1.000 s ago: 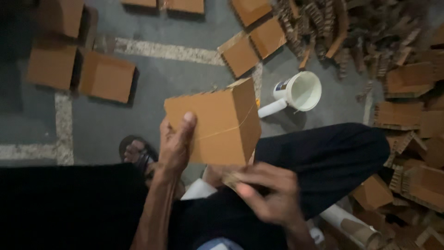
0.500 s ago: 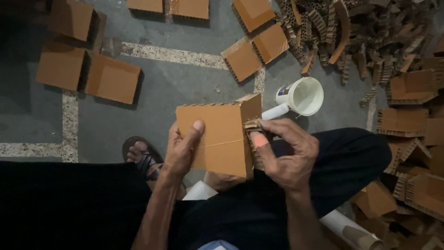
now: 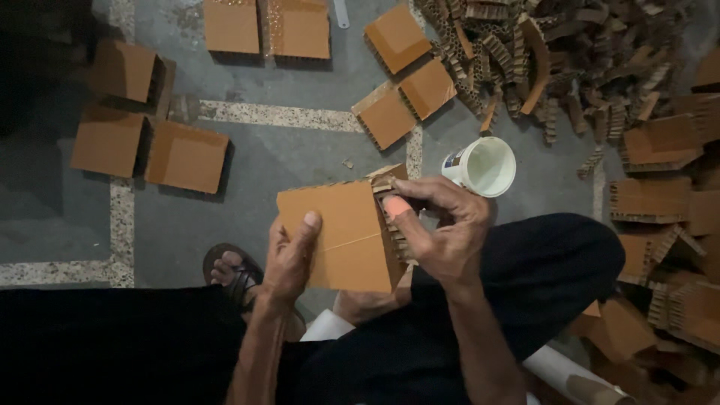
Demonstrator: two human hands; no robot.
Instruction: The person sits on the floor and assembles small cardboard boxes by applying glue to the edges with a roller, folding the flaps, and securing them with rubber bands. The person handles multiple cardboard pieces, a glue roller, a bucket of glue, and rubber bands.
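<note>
— Holding what, the left hand (image 3: 289, 259)?

— A brown cardboard block (image 3: 341, 234), above the lap. Its fingers are curled behind the block, and the thumb lies flat on the front face, so it is closed on it.

— And the right hand (image 3: 439, 232)?

— It presses on the block's right edge, where the corrugated side shows. The fingers are bent, and one fingertip (image 3: 395, 204) wears an orange cover that touches that edge. The hand is partly closed, pinching at the top corner.

— What is nearby?

— A white cup (image 3: 484, 166) stands on the floor (image 3: 300, 150) just beyond the right hand. Flat cardboard squares (image 3: 186, 156) lie farther off on the floor, and a heap of scraps (image 3: 570, 67) is at the upper right.
</note>
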